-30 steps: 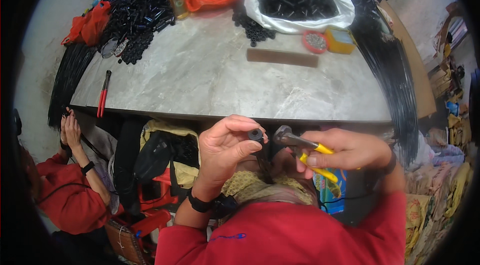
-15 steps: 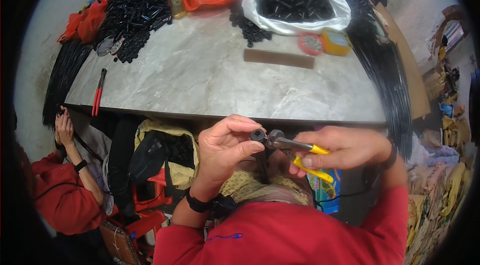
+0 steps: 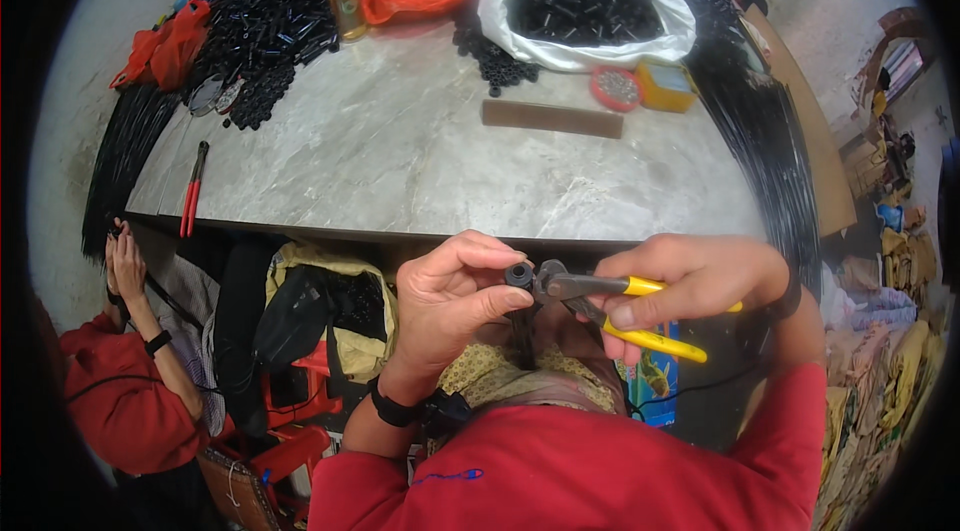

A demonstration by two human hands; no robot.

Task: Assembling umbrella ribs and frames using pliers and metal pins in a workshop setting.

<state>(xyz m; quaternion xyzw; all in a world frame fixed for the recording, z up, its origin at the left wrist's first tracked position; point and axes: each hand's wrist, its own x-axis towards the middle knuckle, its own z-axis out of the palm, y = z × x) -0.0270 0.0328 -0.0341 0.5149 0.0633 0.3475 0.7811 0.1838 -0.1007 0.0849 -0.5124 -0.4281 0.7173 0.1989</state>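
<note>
Black and tubular, a small plastic sleeve (image 3: 520, 276) sat at lower centre of the frame, pinched between thumb and curled fingers of the left hand (image 3: 455, 296). Touching its right side were the metal jaws of yellow-handled pliers (image 3: 610, 306), gripped in the closed right hand (image 3: 690, 281). Beyond lay the grey marble table (image 3: 400, 161), with a white sack of black parts (image 3: 585, 6) in the upper frame.
</note>
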